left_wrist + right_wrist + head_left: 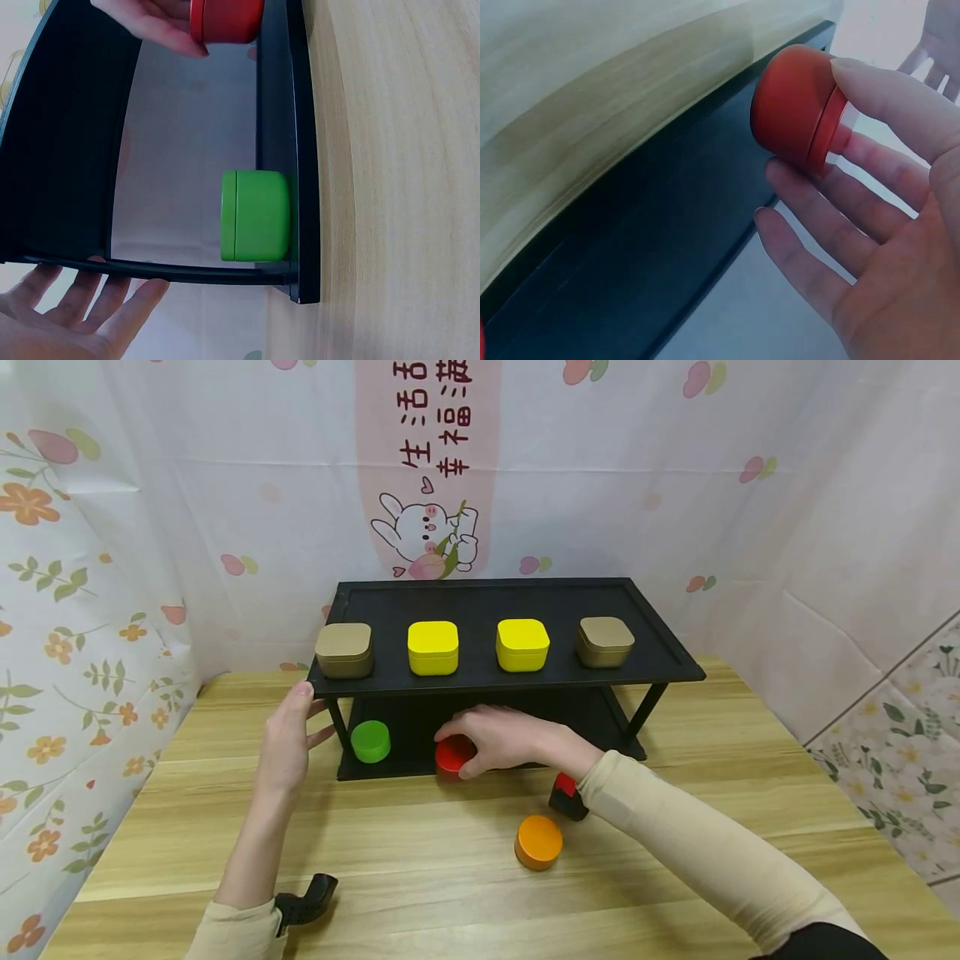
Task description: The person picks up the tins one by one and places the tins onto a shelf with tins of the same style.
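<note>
My right hand [498,739] pinches a red round lidded container [453,757] between thumb and fingers at the front of the lower shelf [408,767]. In the left wrist view, the red container [229,19] appears slightly above the shelf surface. A green round container [371,742] sits at that shelf's left end. My left hand [285,743] rests against the left end of the black two-tier rack [480,602]. Its extended fingers [124,307] touch the rack's side bar in the left wrist view.
Along the upper tier stand two yellow square containers [432,649] between two brown ones [345,651]. On the wooden table [420,877], an orange round container [538,842] lies in front of the rack. Something red [566,783] shows partly behind a black piece by my right wrist.
</note>
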`<state>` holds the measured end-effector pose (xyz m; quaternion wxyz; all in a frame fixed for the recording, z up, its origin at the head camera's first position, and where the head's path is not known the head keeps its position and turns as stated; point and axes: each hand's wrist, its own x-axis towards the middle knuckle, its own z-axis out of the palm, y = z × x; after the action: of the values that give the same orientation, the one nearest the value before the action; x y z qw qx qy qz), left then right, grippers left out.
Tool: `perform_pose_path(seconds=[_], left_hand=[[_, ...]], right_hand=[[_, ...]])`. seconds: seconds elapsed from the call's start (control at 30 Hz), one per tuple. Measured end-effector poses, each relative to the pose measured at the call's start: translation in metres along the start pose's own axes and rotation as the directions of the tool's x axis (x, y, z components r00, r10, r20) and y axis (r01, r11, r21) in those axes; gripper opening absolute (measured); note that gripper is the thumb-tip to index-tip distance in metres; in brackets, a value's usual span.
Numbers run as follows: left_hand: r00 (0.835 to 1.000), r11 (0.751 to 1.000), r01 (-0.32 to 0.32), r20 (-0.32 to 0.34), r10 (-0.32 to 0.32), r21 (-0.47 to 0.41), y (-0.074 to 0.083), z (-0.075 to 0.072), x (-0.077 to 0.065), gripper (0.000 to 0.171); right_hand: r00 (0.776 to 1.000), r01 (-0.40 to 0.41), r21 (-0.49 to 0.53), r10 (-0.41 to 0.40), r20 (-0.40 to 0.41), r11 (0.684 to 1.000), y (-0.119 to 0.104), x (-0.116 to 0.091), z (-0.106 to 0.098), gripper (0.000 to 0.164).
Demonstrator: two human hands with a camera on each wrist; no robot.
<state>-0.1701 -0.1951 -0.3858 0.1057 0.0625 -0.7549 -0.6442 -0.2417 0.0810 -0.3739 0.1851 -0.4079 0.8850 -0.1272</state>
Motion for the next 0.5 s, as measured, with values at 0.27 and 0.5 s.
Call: perform_pose_path(seconds=[0.27, 0.5], left_hand=[[1.0, 1.0, 0.006, -0.003, -0.006, -0.014, 0.0, 0.0, 0.0, 0.059], [1.0, 1.0, 0.011, -0.003, -0.011, -0.006, 0.0, 0.001, 0.0, 0.059]], right_hand=[[1.0, -0.014, -0.024, 0.013, -0.013, 1.0, -0.001, 0.011, -0.001, 0.054], [1.0, -0.012, -0.022, 0.011, -0.018, 1.0, 0.0, 0.02, -0.002, 0.055]])
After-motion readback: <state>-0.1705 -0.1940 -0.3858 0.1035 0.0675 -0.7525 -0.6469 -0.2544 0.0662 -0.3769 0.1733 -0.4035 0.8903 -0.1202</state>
